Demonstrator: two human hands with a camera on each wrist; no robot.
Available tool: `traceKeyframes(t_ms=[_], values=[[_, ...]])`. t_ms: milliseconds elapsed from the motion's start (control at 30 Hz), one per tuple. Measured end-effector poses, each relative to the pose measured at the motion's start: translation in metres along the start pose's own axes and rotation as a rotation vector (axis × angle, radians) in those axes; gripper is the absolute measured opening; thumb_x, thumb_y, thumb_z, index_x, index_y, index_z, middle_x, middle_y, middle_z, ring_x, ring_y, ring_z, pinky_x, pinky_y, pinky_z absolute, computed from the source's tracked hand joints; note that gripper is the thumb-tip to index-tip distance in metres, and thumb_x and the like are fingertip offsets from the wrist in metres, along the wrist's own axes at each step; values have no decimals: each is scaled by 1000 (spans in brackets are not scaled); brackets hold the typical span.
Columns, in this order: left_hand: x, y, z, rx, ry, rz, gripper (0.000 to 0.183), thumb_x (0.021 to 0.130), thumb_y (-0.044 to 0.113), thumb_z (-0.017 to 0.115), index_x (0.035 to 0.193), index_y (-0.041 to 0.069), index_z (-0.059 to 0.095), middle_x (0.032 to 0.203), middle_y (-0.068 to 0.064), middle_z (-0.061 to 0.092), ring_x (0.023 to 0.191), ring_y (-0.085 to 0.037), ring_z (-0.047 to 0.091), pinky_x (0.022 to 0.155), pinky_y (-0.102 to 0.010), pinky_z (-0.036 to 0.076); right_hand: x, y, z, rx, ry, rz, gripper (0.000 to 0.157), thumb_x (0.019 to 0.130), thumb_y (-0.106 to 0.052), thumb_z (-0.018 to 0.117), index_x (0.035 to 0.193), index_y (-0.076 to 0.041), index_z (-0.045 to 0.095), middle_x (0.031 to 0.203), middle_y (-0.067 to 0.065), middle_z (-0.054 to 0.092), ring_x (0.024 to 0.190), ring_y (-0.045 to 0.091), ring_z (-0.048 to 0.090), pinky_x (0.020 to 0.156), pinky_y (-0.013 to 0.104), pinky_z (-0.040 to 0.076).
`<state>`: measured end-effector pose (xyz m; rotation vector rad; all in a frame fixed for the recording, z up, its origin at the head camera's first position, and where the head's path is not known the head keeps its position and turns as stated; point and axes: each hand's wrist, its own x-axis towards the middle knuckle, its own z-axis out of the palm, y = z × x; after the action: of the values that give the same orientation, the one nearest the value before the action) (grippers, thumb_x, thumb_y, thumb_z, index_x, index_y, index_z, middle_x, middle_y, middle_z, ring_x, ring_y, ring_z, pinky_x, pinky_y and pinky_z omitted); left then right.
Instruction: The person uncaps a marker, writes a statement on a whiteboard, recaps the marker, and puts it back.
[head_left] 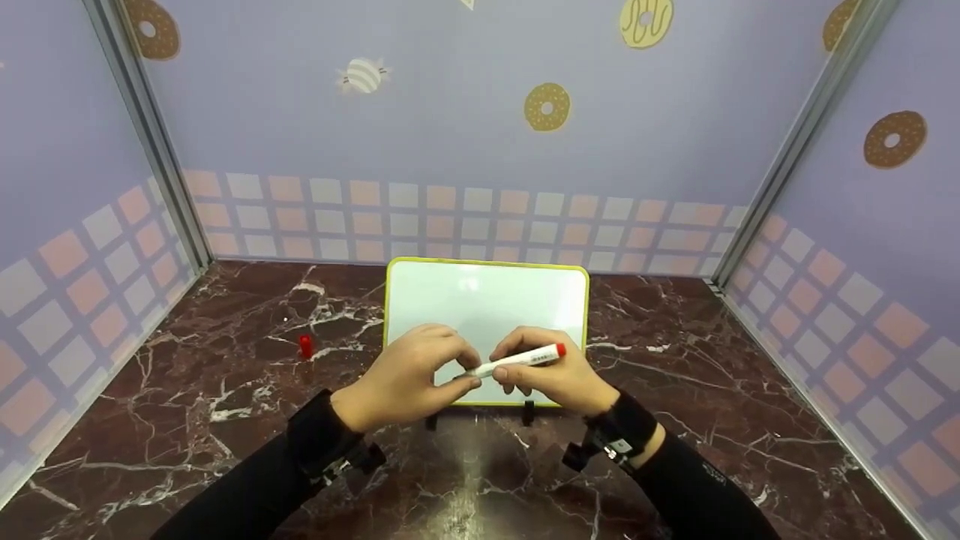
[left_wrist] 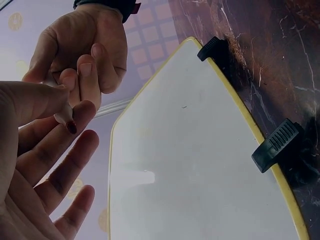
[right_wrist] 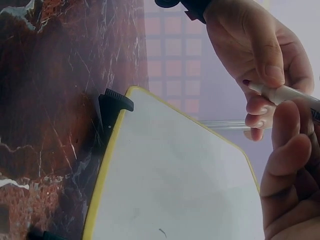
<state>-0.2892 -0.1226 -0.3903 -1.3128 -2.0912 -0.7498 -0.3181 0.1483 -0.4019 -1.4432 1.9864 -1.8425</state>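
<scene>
A white marker (head_left: 531,357) with a red end is held between both hands, in front of a whiteboard (head_left: 480,300) with a yellow frame. My left hand (head_left: 416,371) pinches it by the narrow tip end between thumb and fingers. Around the barrel, nearer the red end, the thumb and fingers of my right hand (head_left: 559,379) grip. In the left wrist view the marker's dark red tip (left_wrist: 71,127) is bare and sticks out past the left fingers. On the table to the left lies a red cap (head_left: 305,346), apart from the marker.
The whiteboard stands tilted back on two black feet (head_left: 529,413), with a small dark mark (left_wrist: 184,106) on its surface. Beneath it is a dark red marbled table (head_left: 247,435). Patterned panels (head_left: 450,135) enclose the back and both sides.
</scene>
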Motion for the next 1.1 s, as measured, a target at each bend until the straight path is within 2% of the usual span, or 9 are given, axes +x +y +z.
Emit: traceKeyframes(t_ms=[233,500,733,1100], values=[[0,2,0,-12,-5,-15,15,97,14,89,106,13,77,100,3,77,93,-17,70,88,-40,57,0,0,2,-27,1,-6,16,104,-4,77,115,6,72,84,18,74,69,11,69,54,29,51],[0,2,1,-3,-2,-4,15,97,14,89,106,12,77,100,1,77,95,-18,71,89,-40,57,0,-1,3,-34,10,9,15,102,1,75,115,7,72,83,23,72,70,11,70,58,23,53],[0,2,1,6,-9,-8,15,98,15,89,106,13,77,100,1,77,94,-18,71,90,-40,57,0,0,4,-42,14,15,13,102,3,74,114,7,72,81,25,71,69,9,69,58,22,53],[-1,-4,-3,-62,-39,-66,16,106,24,82,112,10,77,107,-1,79,101,-19,74,93,-42,59,1,-1,2,-46,43,6,9,104,4,72,112,8,72,80,22,71,69,10,70,58,22,53]])
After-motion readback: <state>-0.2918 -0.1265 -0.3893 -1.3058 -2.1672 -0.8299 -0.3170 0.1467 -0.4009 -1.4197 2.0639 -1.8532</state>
